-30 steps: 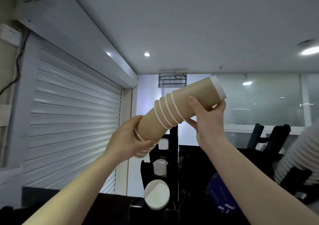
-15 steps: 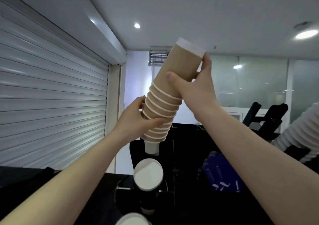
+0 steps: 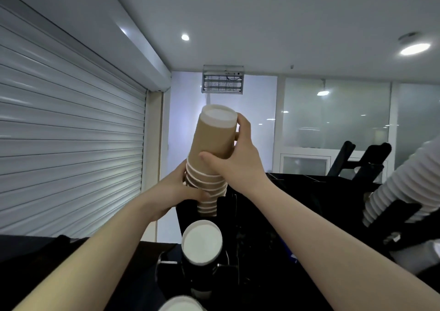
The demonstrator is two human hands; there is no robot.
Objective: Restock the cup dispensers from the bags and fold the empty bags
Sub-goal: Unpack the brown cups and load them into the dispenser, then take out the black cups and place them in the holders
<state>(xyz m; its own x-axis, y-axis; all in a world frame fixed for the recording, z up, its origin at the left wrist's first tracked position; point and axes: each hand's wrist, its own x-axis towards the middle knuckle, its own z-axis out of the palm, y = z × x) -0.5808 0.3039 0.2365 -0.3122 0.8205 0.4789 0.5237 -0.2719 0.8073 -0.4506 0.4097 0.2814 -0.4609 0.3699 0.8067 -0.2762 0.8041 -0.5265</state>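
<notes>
both hands gripping cup stack, over dispenser

cup stack base: hidden in dispenser | lowest cup: cut by bottom edge

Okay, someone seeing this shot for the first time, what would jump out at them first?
A tall stack of brown paper cups stands centre frame, base up, its lower end at the top of the black dispenser. The right hand grips it midway and the left hand holds the ringed rims below. Beneath, a white round cup end faces the camera, and a grey roller shutter fills the left side.
</notes>
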